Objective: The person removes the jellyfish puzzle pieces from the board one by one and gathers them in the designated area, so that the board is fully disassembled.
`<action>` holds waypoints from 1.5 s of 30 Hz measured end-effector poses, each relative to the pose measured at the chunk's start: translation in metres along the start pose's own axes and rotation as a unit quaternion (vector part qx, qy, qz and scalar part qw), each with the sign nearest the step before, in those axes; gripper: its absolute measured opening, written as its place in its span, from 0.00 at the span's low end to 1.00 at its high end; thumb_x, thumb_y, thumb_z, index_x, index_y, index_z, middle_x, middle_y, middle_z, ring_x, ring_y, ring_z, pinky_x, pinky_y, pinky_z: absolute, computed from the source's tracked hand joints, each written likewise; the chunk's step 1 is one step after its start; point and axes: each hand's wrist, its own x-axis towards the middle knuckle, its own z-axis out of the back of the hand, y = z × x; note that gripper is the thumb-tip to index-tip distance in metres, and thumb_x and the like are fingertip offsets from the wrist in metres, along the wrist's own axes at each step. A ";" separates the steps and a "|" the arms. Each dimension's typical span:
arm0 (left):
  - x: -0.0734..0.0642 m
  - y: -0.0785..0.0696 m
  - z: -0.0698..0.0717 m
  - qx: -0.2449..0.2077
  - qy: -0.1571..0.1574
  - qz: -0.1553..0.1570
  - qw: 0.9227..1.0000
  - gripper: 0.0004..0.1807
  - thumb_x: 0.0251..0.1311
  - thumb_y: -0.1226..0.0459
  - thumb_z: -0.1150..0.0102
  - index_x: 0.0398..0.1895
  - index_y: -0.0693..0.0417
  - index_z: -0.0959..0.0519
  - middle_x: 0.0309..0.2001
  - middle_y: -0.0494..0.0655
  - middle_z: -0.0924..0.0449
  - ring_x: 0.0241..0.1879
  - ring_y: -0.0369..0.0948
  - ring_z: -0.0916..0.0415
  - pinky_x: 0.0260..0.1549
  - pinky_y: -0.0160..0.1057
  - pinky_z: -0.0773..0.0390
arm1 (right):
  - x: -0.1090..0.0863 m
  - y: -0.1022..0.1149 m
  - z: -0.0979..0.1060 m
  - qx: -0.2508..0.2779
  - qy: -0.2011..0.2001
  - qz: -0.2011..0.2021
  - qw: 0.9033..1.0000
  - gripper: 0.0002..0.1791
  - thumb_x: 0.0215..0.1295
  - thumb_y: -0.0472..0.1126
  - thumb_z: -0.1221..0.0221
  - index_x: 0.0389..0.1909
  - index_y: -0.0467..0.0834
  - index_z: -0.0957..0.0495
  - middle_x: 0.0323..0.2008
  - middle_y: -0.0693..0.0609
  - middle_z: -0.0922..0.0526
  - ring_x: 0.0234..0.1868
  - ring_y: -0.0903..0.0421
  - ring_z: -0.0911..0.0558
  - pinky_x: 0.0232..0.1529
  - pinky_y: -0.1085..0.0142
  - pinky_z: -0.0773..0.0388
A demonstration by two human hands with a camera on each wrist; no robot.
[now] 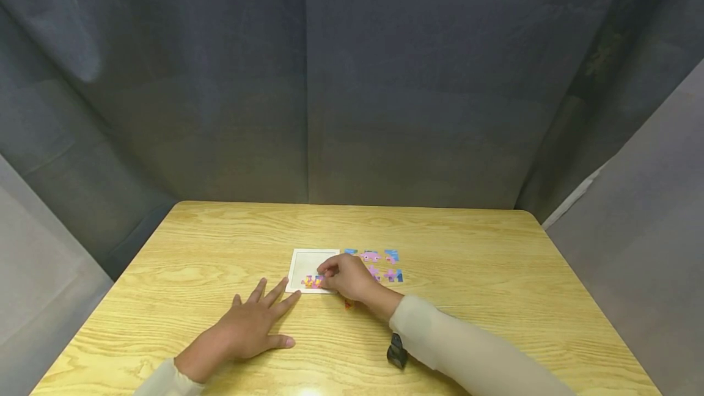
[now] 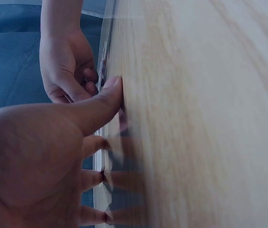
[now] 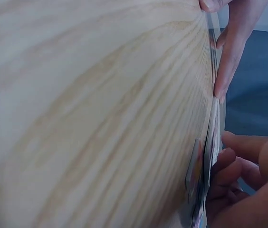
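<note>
A white square puzzle tray [image 1: 297,260] lies on the table, with a few joined puzzle pieces [image 1: 312,282] along its near edge, yellow, pink and purple. My right hand [image 1: 348,275] reaches over the tray's right side, thumb and fingers curled at these joined pieces, pinching a small puzzle piece mostly hidden by the fingers. In the right wrist view the same hand [image 3: 248,183] is bent close beside the tray's edge. My left hand [image 1: 250,326] rests on the table with fingers spread, fingertips right at the tray's near left corner. Its thumb [image 2: 103,102] lies on the wood in the left wrist view.
Right of the tray lie several loose puzzle pieces [image 1: 392,275] in pink and blue, partly behind the right hand. One orange-red piece [image 1: 348,304] lies nearer, below the right wrist. A black device [image 1: 397,352] hangs at the right sleeve. Dark curtains [image 1: 412,90] stand behind the wooden table [image 1: 467,274].
</note>
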 end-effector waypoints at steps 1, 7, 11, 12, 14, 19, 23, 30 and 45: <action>0.000 0.000 0.000 -0.001 0.000 0.000 1.000 0.49 0.63 0.33 0.44 0.82 0.41 0.44 0.83 0.56 0.56 0.77 0.74 0.57 0.53 0.87 0.43 | 0.001 0.000 -0.001 -0.001 -0.001 0.001 1.000 0.12 0.63 0.32 0.30 0.47 0.37 0.14 0.32 0.53 0.19 0.35 0.58 0.22 0.40 0.68 0.19; -0.001 0.000 0.000 -0.006 0.000 0.002 1.000 0.49 0.63 0.33 0.44 0.82 0.41 0.44 0.83 0.56 0.57 0.77 0.73 0.57 0.54 0.87 0.44 | 0.003 0.000 -0.004 -0.033 0.001 0.002 0.999 0.14 0.62 0.34 0.29 0.49 0.38 0.14 0.31 0.54 0.20 0.32 0.59 0.23 0.37 0.68 0.21; 0.000 0.000 0.000 -0.006 -0.002 -0.001 1.000 0.49 0.63 0.33 0.44 0.82 0.42 0.44 0.83 0.56 0.57 0.77 0.74 0.57 0.53 0.87 0.44 | 0.003 0.001 -0.005 -0.049 0.005 0.005 0.999 0.13 0.62 0.34 0.29 0.48 0.38 0.14 0.30 0.55 0.21 0.31 0.59 0.24 0.37 0.69 0.21; 0.000 0.000 0.000 -0.004 -0.003 -0.002 1.000 0.49 0.63 0.33 0.44 0.82 0.42 0.44 0.83 0.56 0.57 0.77 0.74 0.57 0.53 0.87 0.44 | 0.003 0.001 -0.006 -0.051 0.005 0.005 0.999 0.12 0.62 0.33 0.29 0.47 0.38 0.14 0.29 0.55 0.21 0.31 0.60 0.24 0.36 0.69 0.22; 0.000 0.000 0.000 -0.002 -0.004 -0.004 1.000 0.49 0.63 0.33 0.44 0.82 0.42 0.44 0.83 0.57 0.56 0.76 0.74 0.57 0.53 0.87 0.43 | 0.003 0.002 -0.006 -0.056 0.006 0.005 0.998 0.11 0.62 0.33 0.29 0.45 0.39 0.14 0.29 0.55 0.21 0.30 0.60 0.25 0.36 0.70 0.22; 0.000 0.000 0.000 -0.004 -0.002 -0.001 1.000 0.48 0.63 0.33 0.43 0.82 0.41 0.44 0.83 0.56 0.56 0.77 0.74 0.57 0.53 0.87 0.44 | 0.005 0.004 -0.007 -0.062 0.009 -0.002 0.998 0.09 0.61 0.33 0.29 0.41 0.42 0.15 0.28 0.55 0.22 0.28 0.61 0.26 0.32 0.71 0.25; 0.000 0.000 0.000 -0.005 -0.001 0.002 1.000 0.48 0.63 0.34 0.43 0.82 0.41 0.44 0.83 0.56 0.56 0.77 0.74 0.57 0.54 0.87 0.44 | 0.005 0.005 -0.007 -0.064 0.004 0.000 0.998 0.10 0.60 0.32 0.28 0.40 0.44 0.17 0.28 0.54 0.22 0.27 0.60 0.26 0.32 0.70 0.25; 0.000 0.000 0.000 -0.002 -0.001 0.002 1.000 0.48 0.63 0.33 0.44 0.82 0.40 0.44 0.83 0.56 0.56 0.77 0.73 0.57 0.54 0.87 0.44 | 0.006 0.005 -0.008 -0.082 -0.003 0.015 0.997 0.11 0.60 0.32 0.28 0.40 0.46 0.19 0.31 0.52 0.20 0.30 0.60 0.24 0.36 0.67 0.23; 0.000 0.001 -0.001 0.001 -0.007 -0.006 1.000 0.49 0.63 0.34 0.44 0.82 0.42 0.44 0.83 0.58 0.56 0.76 0.75 0.57 0.52 0.87 0.43 | 0.009 0.009 -0.012 -0.073 -0.018 0.036 0.997 0.10 0.61 0.33 0.28 0.35 0.45 0.20 0.30 0.56 0.20 0.31 0.61 0.24 0.37 0.68 0.24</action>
